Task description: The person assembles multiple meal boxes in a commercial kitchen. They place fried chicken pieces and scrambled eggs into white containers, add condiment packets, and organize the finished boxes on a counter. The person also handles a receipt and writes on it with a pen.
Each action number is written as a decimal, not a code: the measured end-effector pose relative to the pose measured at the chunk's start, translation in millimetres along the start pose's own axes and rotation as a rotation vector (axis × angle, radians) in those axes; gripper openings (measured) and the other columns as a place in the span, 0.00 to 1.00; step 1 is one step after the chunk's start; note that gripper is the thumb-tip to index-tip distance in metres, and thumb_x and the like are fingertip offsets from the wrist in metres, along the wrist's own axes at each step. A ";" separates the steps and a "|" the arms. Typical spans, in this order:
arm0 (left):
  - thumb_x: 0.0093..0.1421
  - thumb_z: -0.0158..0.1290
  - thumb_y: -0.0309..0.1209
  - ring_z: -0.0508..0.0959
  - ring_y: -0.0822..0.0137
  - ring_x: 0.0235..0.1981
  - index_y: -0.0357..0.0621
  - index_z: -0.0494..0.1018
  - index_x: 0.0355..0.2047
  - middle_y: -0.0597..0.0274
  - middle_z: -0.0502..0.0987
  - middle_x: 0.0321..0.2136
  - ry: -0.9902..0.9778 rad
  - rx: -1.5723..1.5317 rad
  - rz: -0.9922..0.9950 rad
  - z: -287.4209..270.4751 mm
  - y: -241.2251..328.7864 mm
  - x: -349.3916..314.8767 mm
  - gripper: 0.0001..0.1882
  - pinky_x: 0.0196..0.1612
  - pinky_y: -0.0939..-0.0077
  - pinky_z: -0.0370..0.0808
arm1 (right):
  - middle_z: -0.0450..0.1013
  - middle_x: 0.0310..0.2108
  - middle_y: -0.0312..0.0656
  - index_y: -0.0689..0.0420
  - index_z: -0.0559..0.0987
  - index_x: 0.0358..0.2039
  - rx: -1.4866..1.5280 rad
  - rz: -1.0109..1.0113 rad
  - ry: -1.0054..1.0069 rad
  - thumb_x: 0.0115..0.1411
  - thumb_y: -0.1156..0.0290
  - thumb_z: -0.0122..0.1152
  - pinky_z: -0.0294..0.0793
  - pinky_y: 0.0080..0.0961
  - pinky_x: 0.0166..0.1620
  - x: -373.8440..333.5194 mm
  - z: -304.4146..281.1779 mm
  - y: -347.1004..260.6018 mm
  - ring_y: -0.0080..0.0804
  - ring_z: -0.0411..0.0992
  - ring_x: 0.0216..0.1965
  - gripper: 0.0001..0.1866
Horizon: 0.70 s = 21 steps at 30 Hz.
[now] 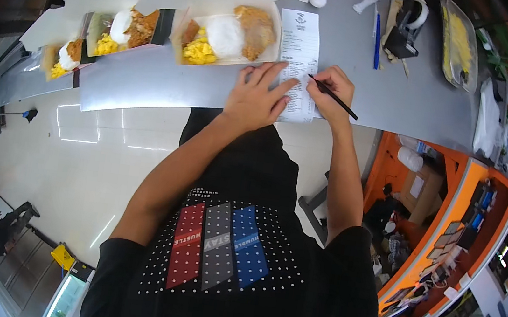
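- Nearest the head camera is the person's black dotted shirt [233, 265] with red, grey and blue stripes; both bare forearms rise from it toward the grey metal surface [149, 80]
- Left hand [257, 95] lies flat with fingers spread wide on the lower part of a long white paper receipt [300, 62], pinning it so it does not slide under the pen
- Right hand [335, 91] is closed in a writing grip around a black pen [333, 96], tip down at the receipt's right edge and barrel slanting away to the lower right
- Receipt lies lengthwise on the surface, just beside an open white food box [231, 37] of rice, yellow egg and fried pieces
- Two more open food boxes [126, 29] sit in a row further left
- Blue pen [377, 43], black tape dispenser [406, 24] and a clear lidded tray [459, 41] of yellow food sit to the right, well apart from the hands
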State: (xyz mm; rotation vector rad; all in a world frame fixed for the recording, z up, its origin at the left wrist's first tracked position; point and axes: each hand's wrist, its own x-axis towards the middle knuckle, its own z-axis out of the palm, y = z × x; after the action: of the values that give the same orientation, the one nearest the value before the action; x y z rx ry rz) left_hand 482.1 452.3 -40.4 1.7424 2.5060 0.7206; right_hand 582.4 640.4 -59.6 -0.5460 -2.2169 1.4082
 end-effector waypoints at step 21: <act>0.59 0.51 0.41 0.64 0.59 0.58 0.58 0.72 0.53 0.60 0.65 0.58 0.006 0.007 0.001 -2.1 2.3 0.2 0.20 0.56 0.56 0.59 | 0.68 0.25 0.35 0.63 0.75 0.22 -0.021 -0.029 0.044 0.47 0.85 0.64 0.69 0.15 0.29 -3.1 2.2 -1.4 0.16 0.69 0.26 0.06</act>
State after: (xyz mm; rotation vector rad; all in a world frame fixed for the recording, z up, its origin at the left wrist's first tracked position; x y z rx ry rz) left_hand 483.6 452.3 -37.7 1.7462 2.5149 0.7186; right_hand 583.6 636.5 -59.6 -0.5453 -2.1982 1.3471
